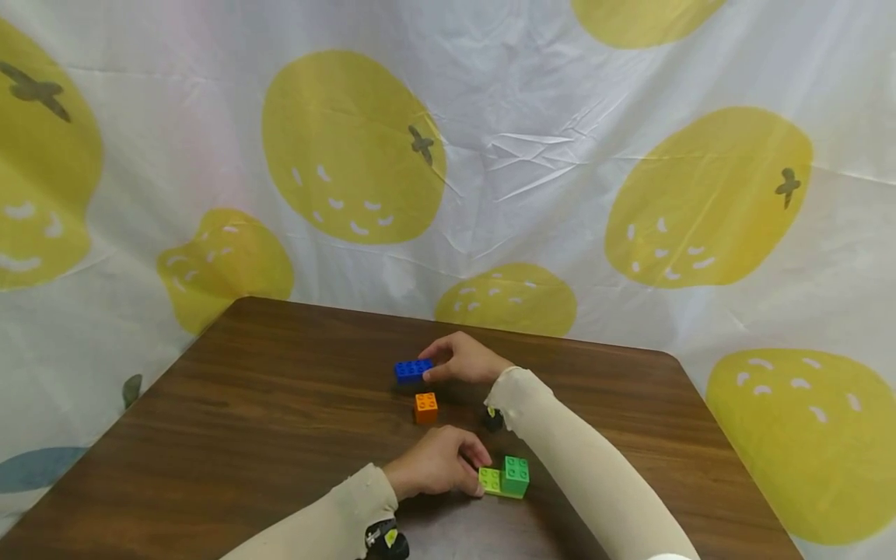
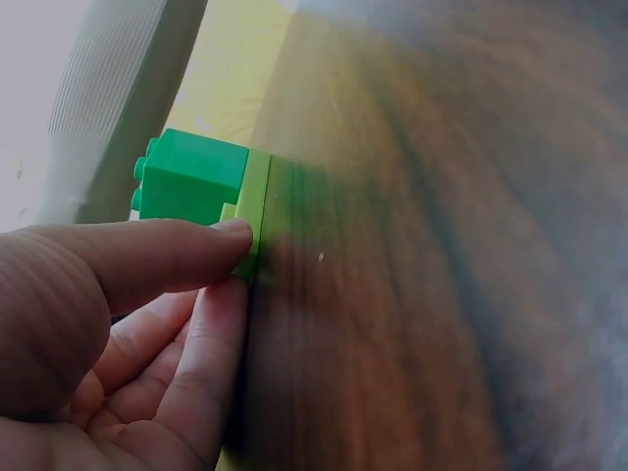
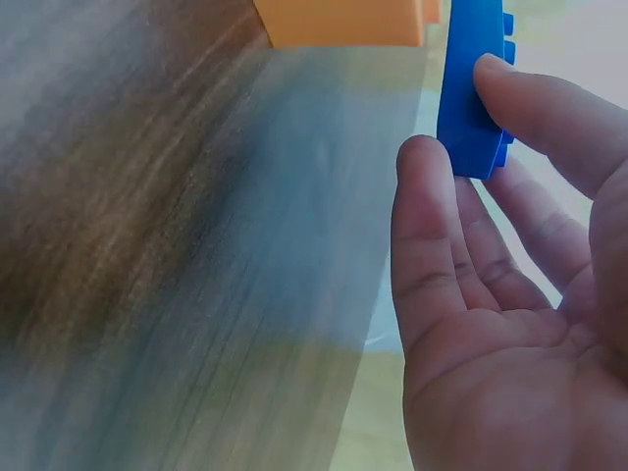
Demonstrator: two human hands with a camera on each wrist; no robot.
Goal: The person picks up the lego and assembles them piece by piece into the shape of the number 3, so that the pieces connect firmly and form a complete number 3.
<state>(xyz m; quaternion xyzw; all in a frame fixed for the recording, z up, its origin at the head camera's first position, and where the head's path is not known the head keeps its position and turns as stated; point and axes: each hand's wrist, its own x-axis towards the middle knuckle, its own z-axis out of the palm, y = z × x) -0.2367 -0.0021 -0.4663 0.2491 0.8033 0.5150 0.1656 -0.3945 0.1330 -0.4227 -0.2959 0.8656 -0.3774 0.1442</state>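
Observation:
My right hand (image 1: 467, 360) pinches the right end of a blue toy building brick (image 1: 411, 371) with two rows of studs, toward the far side of the table. In the right wrist view the thumb lies along the studded side of the blue brick (image 3: 471, 108). Nearer to me, my left hand (image 1: 439, 462) holds the left end of a thin lime-green building plate (image 1: 489, 479) between thumb and fingers. A green square brick (image 1: 516, 476) is stacked on the right half of that plate. In the left wrist view the plate (image 2: 257, 191) lies close along the tabletop.
An orange square brick (image 1: 425, 407) stands between the two hands, just in front of the blue brick. The dark wooden table (image 1: 294, 373) reaches back to a white curtain (image 1: 511, 179) with yellow lemon prints. My right forearm (image 1: 588, 459) crosses beyond the green brick.

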